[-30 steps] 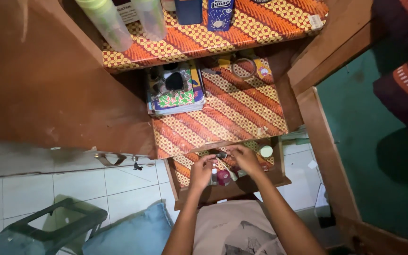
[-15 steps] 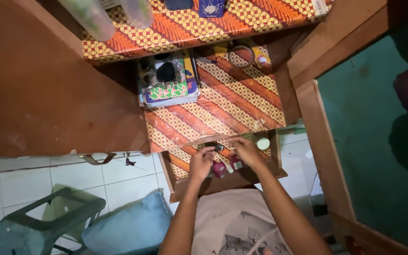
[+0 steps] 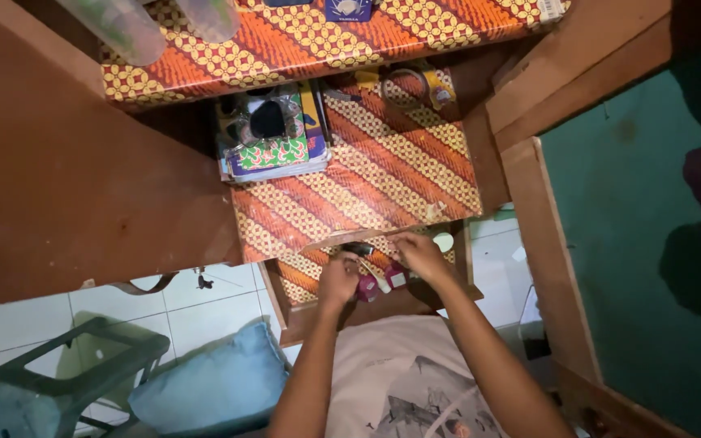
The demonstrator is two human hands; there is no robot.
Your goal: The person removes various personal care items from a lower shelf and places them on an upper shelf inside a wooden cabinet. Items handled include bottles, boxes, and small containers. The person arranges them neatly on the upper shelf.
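Both my hands reach into a pulled-out wooden drawer (image 3: 318,318) lined with orange patterned paper. My left hand (image 3: 339,280) rests among small things in it, next to a small dark red bottle (image 3: 366,287) and a thin pale stick (image 3: 372,274). My right hand (image 3: 417,255) hovers over a second small red bottle (image 3: 397,276), fingers curled; what it grips is hidden. A dark small object (image 3: 359,247) lies at the drawer's back, and a pale round lid (image 3: 444,242) sits at its right.
Above the drawer is a patterned desk surface (image 3: 391,174) with a stack of books (image 3: 273,142) and a tape roll (image 3: 403,85). A brown wooden panel (image 3: 66,186) is at left, a green wall (image 3: 651,227) at right, a green plastic stool (image 3: 50,381) and blue cushion (image 3: 212,381) on the tiled floor.
The view has shifted, so the drawer sits lower in the picture. My hands stay in the drawer, with the right hand moved slightly toward its back.
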